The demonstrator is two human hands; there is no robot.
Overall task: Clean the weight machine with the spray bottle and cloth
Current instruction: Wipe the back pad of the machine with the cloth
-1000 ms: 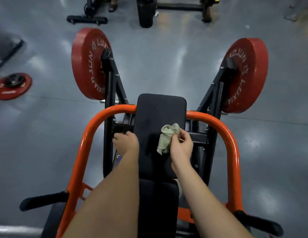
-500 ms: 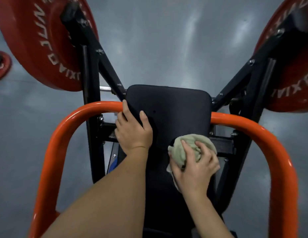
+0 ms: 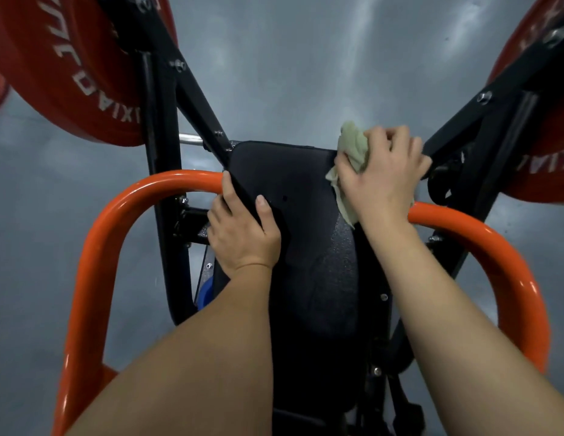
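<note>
Though half-hidden under right hand, cloth on pad.

**One head-worn camera, close over the pad**

The only view comes from a wide-angle camera worn on the person's head. It faces forward and tilts steeply down, looking along both bare forearms, which enter from the bottom edge. They lead to the left hand, gripping the left edge of the black pad, and the right hand, holding a cloth at the pad's far right corner. The camera sits near the weight machine: the pad fills the middle, the orange bar arcs across the lower half, and the red weight plates are cropped by the top corners. Grey floor shows beyond the pad.
</note>
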